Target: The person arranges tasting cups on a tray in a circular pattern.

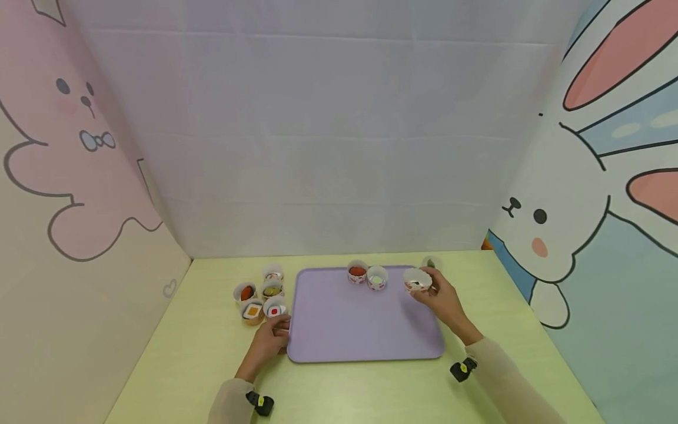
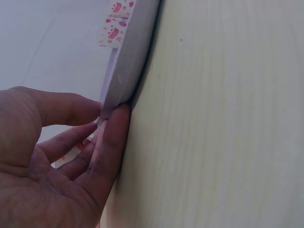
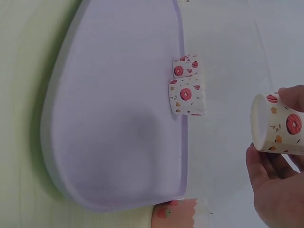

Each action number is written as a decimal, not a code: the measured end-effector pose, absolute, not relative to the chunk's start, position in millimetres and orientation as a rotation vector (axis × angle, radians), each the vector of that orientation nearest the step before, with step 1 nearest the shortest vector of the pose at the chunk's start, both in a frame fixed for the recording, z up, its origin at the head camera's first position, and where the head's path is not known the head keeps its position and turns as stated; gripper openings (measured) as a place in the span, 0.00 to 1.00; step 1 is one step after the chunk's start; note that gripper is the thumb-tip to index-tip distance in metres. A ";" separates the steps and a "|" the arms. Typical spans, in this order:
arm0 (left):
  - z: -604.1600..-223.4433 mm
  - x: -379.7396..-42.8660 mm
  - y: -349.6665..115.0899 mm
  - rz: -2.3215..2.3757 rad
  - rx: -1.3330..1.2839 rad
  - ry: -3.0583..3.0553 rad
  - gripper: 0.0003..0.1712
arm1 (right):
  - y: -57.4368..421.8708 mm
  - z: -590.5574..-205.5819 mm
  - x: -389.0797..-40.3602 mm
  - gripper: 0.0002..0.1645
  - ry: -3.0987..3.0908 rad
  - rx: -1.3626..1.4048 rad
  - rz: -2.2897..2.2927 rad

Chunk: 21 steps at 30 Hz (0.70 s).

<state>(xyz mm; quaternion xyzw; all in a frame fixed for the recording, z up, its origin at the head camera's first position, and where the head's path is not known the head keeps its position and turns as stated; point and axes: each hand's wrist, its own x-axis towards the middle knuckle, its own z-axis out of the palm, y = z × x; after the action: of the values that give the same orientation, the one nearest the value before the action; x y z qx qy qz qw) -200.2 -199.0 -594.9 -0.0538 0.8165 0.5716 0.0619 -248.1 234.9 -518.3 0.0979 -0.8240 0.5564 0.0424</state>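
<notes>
We see the right hand (image 1: 444,300) gripping a doughnut-print paper cup (image 1: 417,280) between thumb and fingers, raised off the lilac tray (image 1: 365,330) near its far right corner. The left hand (image 1: 267,340) pinches the tray's left rim near the near corner, thumb against the edge. On the tray, along its far edge, we find two more printed cups just beside each other: a red-filled cup (image 1: 357,272) and a pale-filled cup (image 1: 377,278). Just off the tray's far right corner stands a strawberry-print cup (image 3: 175,216). Left of the tray, we count a cluster of five paper cups (image 1: 253,313), on the same pale wood-grain table (image 1: 365,391) that bears the tray.
</notes>
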 end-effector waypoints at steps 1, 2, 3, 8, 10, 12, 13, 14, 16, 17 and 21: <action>-594.3 -200.0 -198.7 1.731 -0.160 2.467 0.28 | 234.2 -520.3 -249.5 0.40 -2.530 0.292 1.679; -594.2 -199.9 -198.6 1.730 -0.158 2.468 0.28 | 233.3 -521.9 -250.7 0.40 -2.542 0.280 1.663; -594.3 -199.9 -198.6 1.729 -0.157 2.469 0.28 | 232.4 -523.4 -252.1 0.40 -2.553 0.279 1.647; -594.2 -200.4 -198.6 1.721 -0.162 2.473 0.28 | 226.8 -530.7 -259.2 0.41 -2.602 0.232 1.613; -593.5 -200.6 -198.4 1.720 -0.158 2.473 0.28 | 224.8 -533.9 -261.5 0.42 -2.623 0.203 1.608; -593.1 -200.9 -198.3 1.720 -0.155 2.471 0.28 | 222.4 -536.2 -263.0 0.43 -2.650 0.179 1.594; -592.9 -201.0 -198.4 1.720 -0.158 2.469 0.28 | 221.0 -537.0 -263.6 0.43 -2.660 0.173 1.593; -592.9 -201.1 -198.4 1.718 -0.158 2.468 0.28 | 219.5 -537.8 -264.2 0.43 -2.666 0.164 1.585; -592.9 -201.3 -198.5 1.713 -0.166 2.466 0.28 | 216.6 -539.1 -265.9 0.41 -2.683 0.168 1.547; -592.8 -201.4 -198.5 1.713 -0.170 2.463 0.28 | 214.8 -539.5 -266.6 0.40 -2.689 0.168 1.534; -592.7 -200.9 -198.5 1.712 -0.175 2.455 0.28 | 210.0 -543.0 -269.7 0.36 -2.742 0.168 1.451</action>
<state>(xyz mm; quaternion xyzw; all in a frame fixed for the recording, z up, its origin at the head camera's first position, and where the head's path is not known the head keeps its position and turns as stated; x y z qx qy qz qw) -200.9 -198.5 -592.7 -0.0582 0.8168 0.5695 0.0717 -269.7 210.0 -543.0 0.0540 -0.8825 0.4668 0.0173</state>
